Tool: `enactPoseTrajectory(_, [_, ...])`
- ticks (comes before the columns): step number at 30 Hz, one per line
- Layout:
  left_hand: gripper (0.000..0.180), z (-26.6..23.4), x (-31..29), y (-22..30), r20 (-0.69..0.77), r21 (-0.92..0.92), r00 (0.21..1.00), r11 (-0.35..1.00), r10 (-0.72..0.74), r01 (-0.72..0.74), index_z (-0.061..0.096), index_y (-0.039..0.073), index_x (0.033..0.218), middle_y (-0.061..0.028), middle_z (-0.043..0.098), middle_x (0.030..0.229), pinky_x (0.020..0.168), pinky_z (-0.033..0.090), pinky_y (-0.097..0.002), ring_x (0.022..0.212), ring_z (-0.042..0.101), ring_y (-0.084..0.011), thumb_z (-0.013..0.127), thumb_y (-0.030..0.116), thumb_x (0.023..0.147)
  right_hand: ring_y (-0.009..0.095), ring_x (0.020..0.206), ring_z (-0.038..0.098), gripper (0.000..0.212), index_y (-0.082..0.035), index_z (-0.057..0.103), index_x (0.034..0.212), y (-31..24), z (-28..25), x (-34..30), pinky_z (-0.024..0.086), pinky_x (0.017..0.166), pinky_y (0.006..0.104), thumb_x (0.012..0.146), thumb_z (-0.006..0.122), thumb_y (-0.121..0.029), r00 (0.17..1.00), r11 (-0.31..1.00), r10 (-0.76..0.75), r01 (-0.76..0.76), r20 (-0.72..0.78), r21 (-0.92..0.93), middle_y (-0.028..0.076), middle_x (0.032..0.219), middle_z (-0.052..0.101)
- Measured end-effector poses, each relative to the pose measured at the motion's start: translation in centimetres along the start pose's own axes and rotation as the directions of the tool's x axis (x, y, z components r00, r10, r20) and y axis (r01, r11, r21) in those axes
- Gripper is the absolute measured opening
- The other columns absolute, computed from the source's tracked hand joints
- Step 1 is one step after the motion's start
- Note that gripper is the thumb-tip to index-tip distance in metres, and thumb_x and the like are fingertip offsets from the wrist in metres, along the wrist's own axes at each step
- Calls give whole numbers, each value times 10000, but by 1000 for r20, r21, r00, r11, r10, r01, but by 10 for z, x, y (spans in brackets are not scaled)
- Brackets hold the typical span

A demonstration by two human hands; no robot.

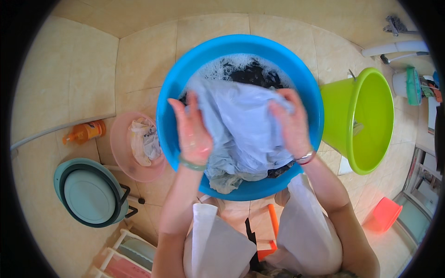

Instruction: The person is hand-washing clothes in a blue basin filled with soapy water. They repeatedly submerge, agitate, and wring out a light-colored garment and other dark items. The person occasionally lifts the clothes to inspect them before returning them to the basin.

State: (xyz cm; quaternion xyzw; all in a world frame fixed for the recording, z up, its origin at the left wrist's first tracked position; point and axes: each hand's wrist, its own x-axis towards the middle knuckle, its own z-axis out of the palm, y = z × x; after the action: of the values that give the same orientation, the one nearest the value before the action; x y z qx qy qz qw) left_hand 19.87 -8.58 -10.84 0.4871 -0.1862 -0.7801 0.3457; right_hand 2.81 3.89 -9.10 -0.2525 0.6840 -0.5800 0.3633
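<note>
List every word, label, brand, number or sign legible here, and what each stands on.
No text reads clearly enough to quote.
Orange bottle: label marks, too small and blurred to read.
Pink panel at lower left: faint marks, too small to read.
Pale blue cloth and blue tub: no lettering visible.

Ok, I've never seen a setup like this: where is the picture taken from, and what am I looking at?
There is no machine, only a bare-handed person. A wide camera on their head looks down, bending straight edges. On the floor stands a blue tub holding suds and dark fabric. The right hand holds a pale blue cloth over the tub; the left hand is open beside it, contact unclear. Left of the tub are a pink basin and orange bottle; right, a green bucket.
</note>
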Motion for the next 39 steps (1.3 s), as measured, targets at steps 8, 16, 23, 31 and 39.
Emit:
enactPoseTrajectory(8, [456,-16,54,-77,825,4,488,866,-286,500,567,147,893,5,583,800,614,425,-195,691,524,-79,385,557,970,214,662,565,265,-113,619,916,17,75,-61,461,537,325,734,716,-280,697,568,-542,715,470,-407,63,903,495])
enactPoseTrajectory(16, [325,-16,-13,-125,86,5,992,995,-96,96,554,36,1172,-40,590,1117,867,461,-303,1000,561,-149,421,281,1003,331,611,628,212,-60,571,707,85,49,37,516,542,445,849,599,-214,872,638,-374,488,315,-595,151,703,622])
enactPoseTrajectory(23, [298,-26,-6,-110,66,307,996,951,-62,39,558,46,1155,-30,594,1074,851,456,-284,968,559,-135,430,260,992,328,597,608,111,-65,558,792,74,64,-35,494,540,434,802,631,-147,789,698,-328,573,519,-430,143,704,594])
enactPoseTrajectory(31, [356,-6,-21,-113,-37,63,961,959,-275,277,527,42,1236,-39,596,1126,862,461,-288,1042,569,-148,406,283,1004,376,604,609,156,-50,542,781,99,49,38,487,519,455,837,619,-173,889,630,-363,454,278,-630,178,701,606])
enactPoseTrajectory(39, [359,-50,-1,-109,453,659,879,607,150,-444,488,44,1288,-48,605,1037,839,463,-277,951,570,-138,451,211,972,321,644,620,114,-77,564,833,52,64,-49,489,521,423,875,585,-181,832,748,-373,531,410,-397,141,731,580])
